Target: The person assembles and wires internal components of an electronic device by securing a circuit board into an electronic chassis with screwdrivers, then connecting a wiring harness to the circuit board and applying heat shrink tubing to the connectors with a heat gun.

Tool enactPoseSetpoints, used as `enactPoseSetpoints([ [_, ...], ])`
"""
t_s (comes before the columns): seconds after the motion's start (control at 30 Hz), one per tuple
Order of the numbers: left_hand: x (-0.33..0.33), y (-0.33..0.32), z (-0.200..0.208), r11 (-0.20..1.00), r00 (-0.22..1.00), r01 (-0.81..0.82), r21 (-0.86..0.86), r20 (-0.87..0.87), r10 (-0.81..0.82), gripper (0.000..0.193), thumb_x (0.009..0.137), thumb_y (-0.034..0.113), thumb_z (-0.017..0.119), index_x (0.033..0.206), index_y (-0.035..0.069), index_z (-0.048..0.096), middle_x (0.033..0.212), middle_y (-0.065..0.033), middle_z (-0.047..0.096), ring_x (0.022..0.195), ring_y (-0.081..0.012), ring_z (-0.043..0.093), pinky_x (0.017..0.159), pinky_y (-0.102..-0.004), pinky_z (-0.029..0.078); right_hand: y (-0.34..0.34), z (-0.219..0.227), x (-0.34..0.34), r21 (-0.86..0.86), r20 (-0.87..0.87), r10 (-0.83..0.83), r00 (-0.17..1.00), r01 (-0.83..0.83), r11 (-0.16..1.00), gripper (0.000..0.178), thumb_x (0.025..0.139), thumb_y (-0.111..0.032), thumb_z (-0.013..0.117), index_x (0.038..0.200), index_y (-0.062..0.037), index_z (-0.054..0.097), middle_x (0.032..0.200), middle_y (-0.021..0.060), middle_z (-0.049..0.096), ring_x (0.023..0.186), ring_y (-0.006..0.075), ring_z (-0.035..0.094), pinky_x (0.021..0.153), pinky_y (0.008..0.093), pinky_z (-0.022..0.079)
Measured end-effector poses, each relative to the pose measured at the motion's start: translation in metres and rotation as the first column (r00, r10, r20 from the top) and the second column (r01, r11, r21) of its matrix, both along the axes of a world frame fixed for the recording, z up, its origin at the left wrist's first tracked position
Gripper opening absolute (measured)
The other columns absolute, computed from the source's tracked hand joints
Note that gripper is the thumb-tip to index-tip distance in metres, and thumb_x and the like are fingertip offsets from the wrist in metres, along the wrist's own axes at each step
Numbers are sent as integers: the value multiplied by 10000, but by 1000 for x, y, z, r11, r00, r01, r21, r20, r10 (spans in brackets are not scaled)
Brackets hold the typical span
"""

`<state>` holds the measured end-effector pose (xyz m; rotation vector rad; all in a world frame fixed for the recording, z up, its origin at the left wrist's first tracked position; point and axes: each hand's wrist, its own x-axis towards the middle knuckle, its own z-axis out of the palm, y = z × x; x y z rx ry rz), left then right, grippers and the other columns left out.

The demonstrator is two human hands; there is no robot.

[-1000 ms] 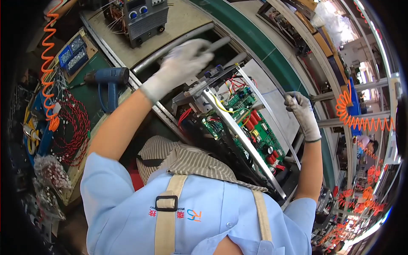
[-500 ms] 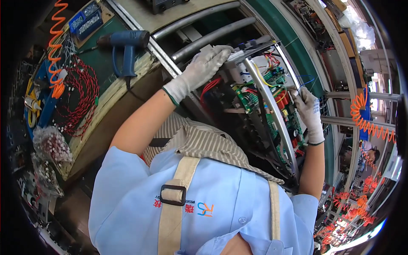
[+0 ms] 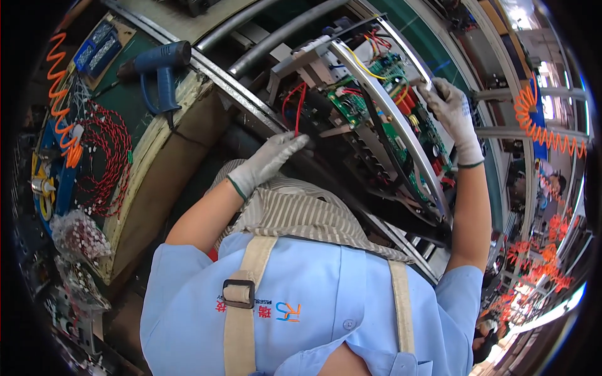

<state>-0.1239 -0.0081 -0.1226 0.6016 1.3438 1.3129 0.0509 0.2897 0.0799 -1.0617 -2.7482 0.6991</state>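
Observation:
A tilted electronic unit stands before me, with a metal frame (image 3: 401, 128) around green circuit boards (image 3: 352, 108). My right hand (image 3: 453, 116), in a pale work glove, is closed on the frame's far right rail. My left hand (image 3: 271, 161), gloved too, is low at the unit's left side. Its fingertips pinch the lower end of the red wires (image 3: 300, 108) that hang out of the unit. A yellow wire (image 3: 364, 64) arcs over the boards near the top of the frame.
On the green bench to the left lie a blue heat gun (image 3: 157, 69), a bundle of red and black twisted wires (image 3: 106, 150), blue screw bins (image 3: 97, 49) and a plastic bag of small parts (image 3: 81, 235). Metal rails (image 3: 238, 94) run under the unit. An orange coiled hose (image 3: 545, 128) hangs right.
My left hand has left the unit's upper left corner and come down to the red wires. The unit has tilted or shifted left a little, with my right hand still on its frame.

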Motion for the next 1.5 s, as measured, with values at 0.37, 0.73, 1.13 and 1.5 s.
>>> enactPoseSetpoints([
  [0.37,10,-8,16,998,998,60,19,-4,-60,437,1025,409,481,1042,0,632,870,-85,693,881,-146,612,863,-301,465,-28,-13,2,450,79,38,996,-69,891,274,955,-308,588,990,-37,599,934,232,624,876,445,574,701,445,495],
  [0.73,-43,-51,49,973,981,145,-181,-99,-165,301,1020,317,533,1018,37,642,659,25,527,577,-64,499,537,-245,421,-33,-7,-8,177,169,-50,984,19,984,285,935,-282,603,957,1,611,835,284,558,773,443,555,687,451,449],
  [1.13,116,-394,-144,153,897,-406,-901,-425,-121,418,855,349,527,990,-6,701,1116,-263,657,1066,-397,634,929,-467,502,94,-59,53,319,247,98,964,-176,931,508,1029,-278,472,1428,32,421,1456,269,431,1354,358,429,1122,385,332],
  [1.5,71,-580,-47,-495,428,-769,-406,-901,75,400,875,382,536,1011,36,685,1089,-236,669,1055,-406,624,917,-492,486,-9,32,7,301,113,44,993,-76,950,449,912,-361,696,1141,24,675,1055,205,706,912,322,677,785,374,544],
])
